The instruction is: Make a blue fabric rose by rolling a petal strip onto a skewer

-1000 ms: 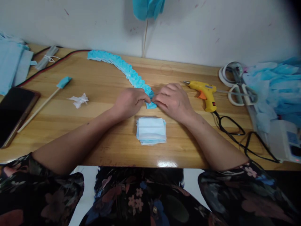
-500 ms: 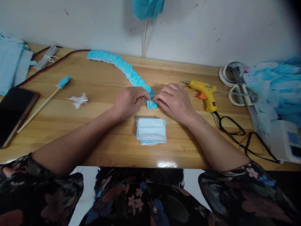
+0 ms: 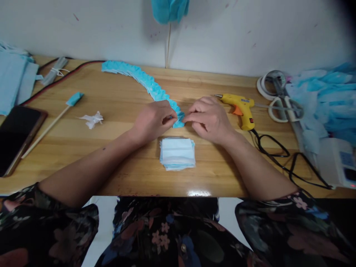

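Observation:
A curved row of overlapping folded blue face-mask fabric pieces (image 3: 151, 85) runs across the table, its near end between my hands. My left hand (image 3: 154, 120) is closed in a pinch at the left edge of that near end; the exact fold between its fingertips is partly hidden. From the other side, my right hand (image 3: 207, 119) has its forefinger at the row's right edge, with the thumb apart below. Just in front of the hands lies a stack of cut mask-fabric rectangles (image 3: 178, 152), pale side up.
On the right lie a yellow glue gun (image 3: 241, 107) with its black cord, scissors (image 3: 286, 109), tape rolls (image 3: 263, 88) and blue fabric (image 3: 330, 100). To the left are a phone (image 3: 20, 135), a blue-tipped stick (image 3: 50, 128), a white scrap (image 3: 93, 119) and masks (image 3: 12, 81).
My right thumb has come away from the forefinger, and the right hand has loosened at the row's end. My left hand stays at the row. The whole view has shifted slightly.

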Demonstrator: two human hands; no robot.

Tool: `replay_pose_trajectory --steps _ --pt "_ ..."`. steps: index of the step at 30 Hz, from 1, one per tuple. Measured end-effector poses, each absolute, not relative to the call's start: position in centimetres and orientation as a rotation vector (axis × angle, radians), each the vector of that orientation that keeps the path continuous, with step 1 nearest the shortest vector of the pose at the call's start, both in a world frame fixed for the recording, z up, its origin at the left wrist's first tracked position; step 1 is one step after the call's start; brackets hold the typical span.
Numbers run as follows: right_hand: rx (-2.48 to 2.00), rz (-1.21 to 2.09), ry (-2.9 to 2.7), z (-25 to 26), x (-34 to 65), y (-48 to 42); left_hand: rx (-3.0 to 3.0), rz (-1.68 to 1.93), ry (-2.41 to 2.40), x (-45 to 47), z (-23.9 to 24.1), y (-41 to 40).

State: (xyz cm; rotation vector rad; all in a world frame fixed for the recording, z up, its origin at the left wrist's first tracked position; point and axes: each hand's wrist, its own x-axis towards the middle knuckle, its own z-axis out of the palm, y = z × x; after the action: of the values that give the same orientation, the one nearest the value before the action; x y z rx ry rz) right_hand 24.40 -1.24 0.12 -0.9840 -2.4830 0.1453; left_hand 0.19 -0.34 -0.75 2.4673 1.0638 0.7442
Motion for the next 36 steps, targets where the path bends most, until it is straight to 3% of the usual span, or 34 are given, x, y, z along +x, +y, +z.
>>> replay_pose_trajectory --steps 18,36 --pt "-1.016 0.149 -2.496 -0.2 23.5 -1.3 2.711 0.585 1.217 1.8 -0.4 -0.6" --pt "-0.979 0.204 -2.475 -0.1 24.1 -1.3 2.526 0.593 1.085 0.7 -0.8 0.3"
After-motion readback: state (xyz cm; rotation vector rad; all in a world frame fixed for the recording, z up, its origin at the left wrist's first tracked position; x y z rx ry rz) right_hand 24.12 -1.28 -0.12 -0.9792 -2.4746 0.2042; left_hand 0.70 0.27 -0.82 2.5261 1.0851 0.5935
